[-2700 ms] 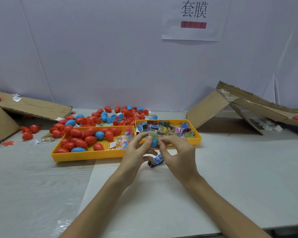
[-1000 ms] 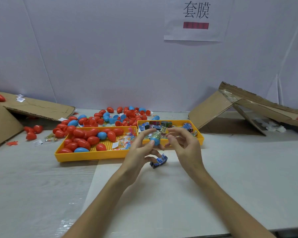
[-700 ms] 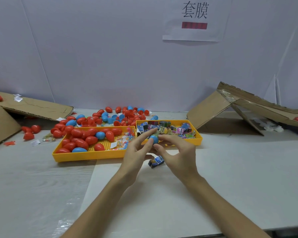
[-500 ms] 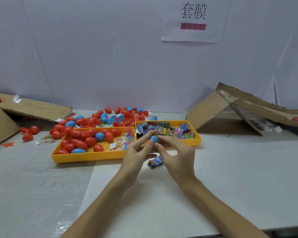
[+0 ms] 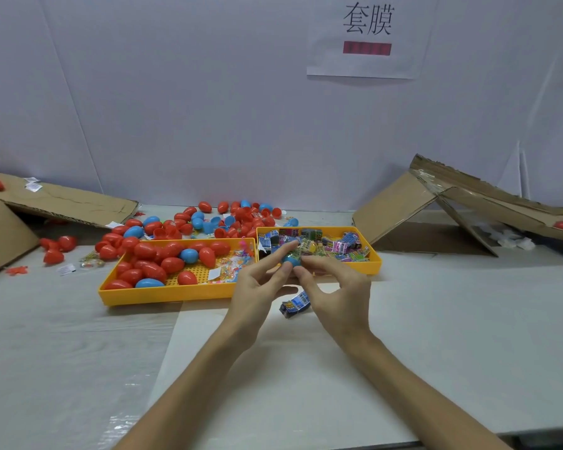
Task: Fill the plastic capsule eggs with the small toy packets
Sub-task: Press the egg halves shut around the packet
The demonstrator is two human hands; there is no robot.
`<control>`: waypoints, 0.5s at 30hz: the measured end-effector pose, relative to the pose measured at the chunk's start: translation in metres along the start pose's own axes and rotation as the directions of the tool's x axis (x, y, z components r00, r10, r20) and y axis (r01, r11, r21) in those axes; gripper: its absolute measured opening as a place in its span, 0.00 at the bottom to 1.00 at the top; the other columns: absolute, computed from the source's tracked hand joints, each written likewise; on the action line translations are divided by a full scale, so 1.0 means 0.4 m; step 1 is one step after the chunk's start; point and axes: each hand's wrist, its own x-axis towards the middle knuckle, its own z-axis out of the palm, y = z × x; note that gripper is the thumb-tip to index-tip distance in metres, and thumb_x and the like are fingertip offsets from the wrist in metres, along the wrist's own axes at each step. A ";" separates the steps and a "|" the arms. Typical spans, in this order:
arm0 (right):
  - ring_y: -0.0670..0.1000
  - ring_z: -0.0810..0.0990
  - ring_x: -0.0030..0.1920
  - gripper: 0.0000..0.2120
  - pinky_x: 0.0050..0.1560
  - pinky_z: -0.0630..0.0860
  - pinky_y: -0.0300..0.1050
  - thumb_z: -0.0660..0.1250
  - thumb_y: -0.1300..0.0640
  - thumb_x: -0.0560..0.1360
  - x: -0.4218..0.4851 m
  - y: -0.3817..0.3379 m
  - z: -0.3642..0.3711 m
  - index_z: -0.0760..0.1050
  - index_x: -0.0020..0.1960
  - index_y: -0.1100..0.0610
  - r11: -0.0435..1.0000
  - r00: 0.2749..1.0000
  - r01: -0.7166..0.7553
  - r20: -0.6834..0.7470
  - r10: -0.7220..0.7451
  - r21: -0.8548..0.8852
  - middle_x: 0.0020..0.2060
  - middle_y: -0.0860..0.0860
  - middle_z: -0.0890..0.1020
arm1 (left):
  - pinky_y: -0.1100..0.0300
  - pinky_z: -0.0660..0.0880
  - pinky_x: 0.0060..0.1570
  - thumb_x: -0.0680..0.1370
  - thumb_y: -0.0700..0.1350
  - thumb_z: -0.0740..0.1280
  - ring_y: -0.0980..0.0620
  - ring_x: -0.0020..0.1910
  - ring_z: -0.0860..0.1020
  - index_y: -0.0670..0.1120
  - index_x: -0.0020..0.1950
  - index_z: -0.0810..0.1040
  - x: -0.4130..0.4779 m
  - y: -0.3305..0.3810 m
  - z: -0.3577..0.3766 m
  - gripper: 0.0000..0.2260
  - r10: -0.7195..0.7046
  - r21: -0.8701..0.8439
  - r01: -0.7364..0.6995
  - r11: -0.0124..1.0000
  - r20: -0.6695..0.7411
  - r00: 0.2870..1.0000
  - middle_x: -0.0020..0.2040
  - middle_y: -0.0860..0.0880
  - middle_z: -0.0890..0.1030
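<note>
Both hands meet just in front of the packet tray point(image 5: 375, 265). The left hand point(image 5: 257, 287) holds a blue egg point(image 5: 291, 261) narrowly between thumb and two straight fingers, its open end up as far as I can tell. A packet point(image 5: 295, 252) sticks out of the top. The right hand point(image 5: 337, 295) has its thumb and forefinger drawn into a tight pinch at that packet and the egg's rim; the other fingers curl loosely. Whether the packet is already partly seated is hidden by the fingertips.

The step in hand looks like tucking the packet in. To do it well, keep the left grip low on the shell so the rim stays free, fold the packet's corners inward, and press down with the forefinger until nothing stands proud of the edge, or the cap may not snap on.

A spare packet point(image 5: 294, 305) lies on the table nearer than the tray, under the hands. The egg tray point(image 5: 163, 295) sits to the left of the packet tray.
</note>
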 end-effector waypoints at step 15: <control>0.58 0.86 0.47 0.13 0.46 0.82 0.46 0.79 0.49 0.63 0.051 0.026 -0.033 0.86 0.44 0.54 0.611 0.797 -0.603 0.367 0.479 0.513 0.47 0.57 0.86 | 0.57 0.77 0.42 0.86 0.42 0.58 0.47 0.43 0.81 0.48 0.63 0.74 0.003 -0.016 -0.010 0.09 -0.150 0.047 0.144 0.988 0.152 0.977 0.44 0.40 0.84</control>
